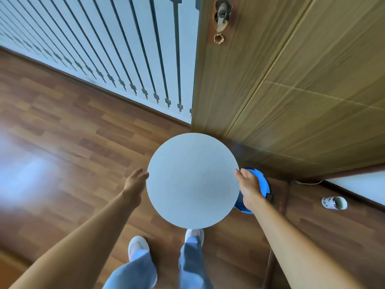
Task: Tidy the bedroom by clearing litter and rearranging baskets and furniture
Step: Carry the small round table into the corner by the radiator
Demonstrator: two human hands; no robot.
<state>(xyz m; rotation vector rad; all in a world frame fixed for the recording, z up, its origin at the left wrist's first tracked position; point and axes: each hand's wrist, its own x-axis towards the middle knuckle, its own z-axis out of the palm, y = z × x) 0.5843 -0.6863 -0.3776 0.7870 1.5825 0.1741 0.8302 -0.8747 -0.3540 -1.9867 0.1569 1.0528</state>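
Round table (192, 180) faces its flat pale top straight up; being a disc, it has no long axis. It sits above the wooden floor (62, 132), near a wooden door (291, 90) and striped wall (125, 49). A blue basket (263, 185) shows beside it. The left hand (136, 181) touches the left rim, grip spread loosely. The right hand (248, 185) rests on the right rim; whether its grip closes, I cannot tell.

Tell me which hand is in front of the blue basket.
The right hand, holding the right edge of the round top: the blue basket shows behind it. The left hand, at the opposite edge, has only wooden floor behind it.
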